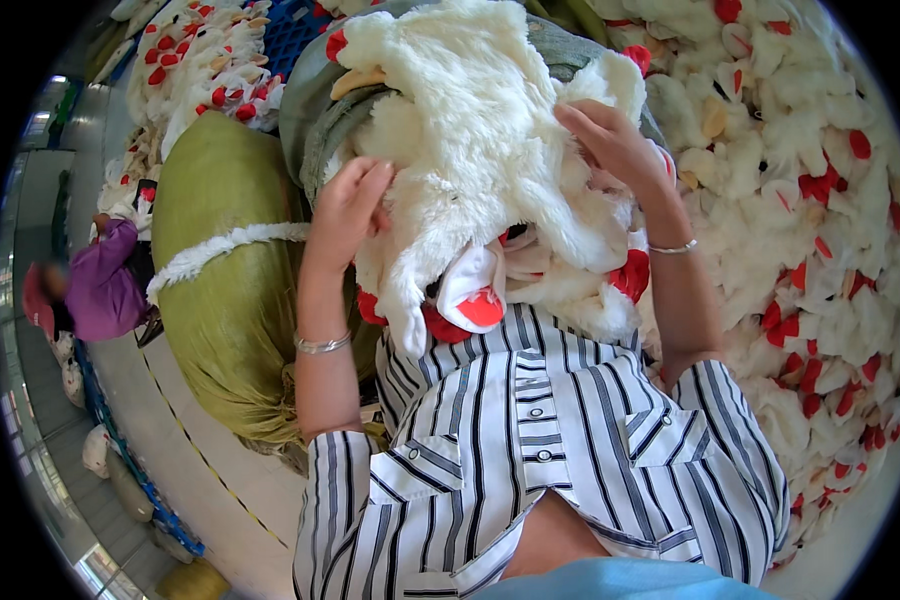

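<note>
An unstuffed white plush skin (460, 110) with red and white felt parts lies in front of me over a pile of similar skins. A white, pink and red felt piece (475, 290) shows at its near end. My left hand (352, 208) is at its left edge, fingers curled together; whether they pinch anything is hidden. At the right side my right hand (610, 145) has its fingers stretched out beside the white fur, holding nothing that I can see. Beneath the skins is a grey-green cloth sack (305, 90).
A stuffed green sack (225, 190) tied with a white fluffy strip stands at left. Heaps of white plush skins (770, 220) with red parts cover the right side, and another pile (185, 50) lies far left near a blue crate (295, 35). A person in purple (110, 275) is farther left.
</note>
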Motion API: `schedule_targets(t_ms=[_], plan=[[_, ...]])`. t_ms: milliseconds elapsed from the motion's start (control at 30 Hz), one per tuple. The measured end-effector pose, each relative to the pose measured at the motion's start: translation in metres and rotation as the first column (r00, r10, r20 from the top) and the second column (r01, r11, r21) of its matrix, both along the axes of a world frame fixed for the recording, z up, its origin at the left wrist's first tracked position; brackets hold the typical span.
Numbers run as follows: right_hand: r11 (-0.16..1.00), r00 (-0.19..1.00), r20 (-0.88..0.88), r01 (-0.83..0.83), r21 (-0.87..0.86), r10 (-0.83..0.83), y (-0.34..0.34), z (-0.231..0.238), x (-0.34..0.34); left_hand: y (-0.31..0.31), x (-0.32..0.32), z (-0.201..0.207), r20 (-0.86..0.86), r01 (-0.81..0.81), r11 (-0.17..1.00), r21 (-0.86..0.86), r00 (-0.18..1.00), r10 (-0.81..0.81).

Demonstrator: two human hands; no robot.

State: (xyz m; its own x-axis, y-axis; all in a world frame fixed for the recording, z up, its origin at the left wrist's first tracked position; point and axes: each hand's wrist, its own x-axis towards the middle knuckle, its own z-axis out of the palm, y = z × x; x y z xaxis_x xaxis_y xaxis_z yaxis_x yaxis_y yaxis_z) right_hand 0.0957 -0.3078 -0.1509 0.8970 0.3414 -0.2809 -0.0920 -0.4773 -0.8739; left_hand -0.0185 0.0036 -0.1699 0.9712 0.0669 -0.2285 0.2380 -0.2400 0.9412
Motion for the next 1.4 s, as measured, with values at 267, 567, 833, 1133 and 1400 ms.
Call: schedule_targets(t_ms=[267,567,833,1133,1400], plan=[[0.924,0.956,0.209,0.118,0.364,-0.205,-0.006,-0.02,0.005,-0.01,0.011,0.006,0.192,-0.184,0.982,0.032,0.966,0.175],[0.95,0.992,-0.002,-0.118,0.289,0.124,-0.005,0.03,0.02,-0.034,-0.013,0.041,0.397,0.041,0.983,-0.181,0.917,0.035],[0.995,0.816,0.571,-0.102,-0.013,0.091,-0.012,0.018,0.02,-0.049,-0.004,0.041,0.397,0.233,0.886,-0.401,0.916,-0.062],[0.82,0.472,0.779,-0.181,0.543,-0.412,-0.123,0.158,-0.088,-0.013,0.002,-0.006,0.327,0.044,0.905,-0.423,0.939,0.108],[0.889,0.925,0.242,-0.171,-0.426,0.294,-0.052,-0.045,-0.104,-0.006,-0.002,-0.008,0.343,-0.105,0.982,-0.159,0.926,0.154]])
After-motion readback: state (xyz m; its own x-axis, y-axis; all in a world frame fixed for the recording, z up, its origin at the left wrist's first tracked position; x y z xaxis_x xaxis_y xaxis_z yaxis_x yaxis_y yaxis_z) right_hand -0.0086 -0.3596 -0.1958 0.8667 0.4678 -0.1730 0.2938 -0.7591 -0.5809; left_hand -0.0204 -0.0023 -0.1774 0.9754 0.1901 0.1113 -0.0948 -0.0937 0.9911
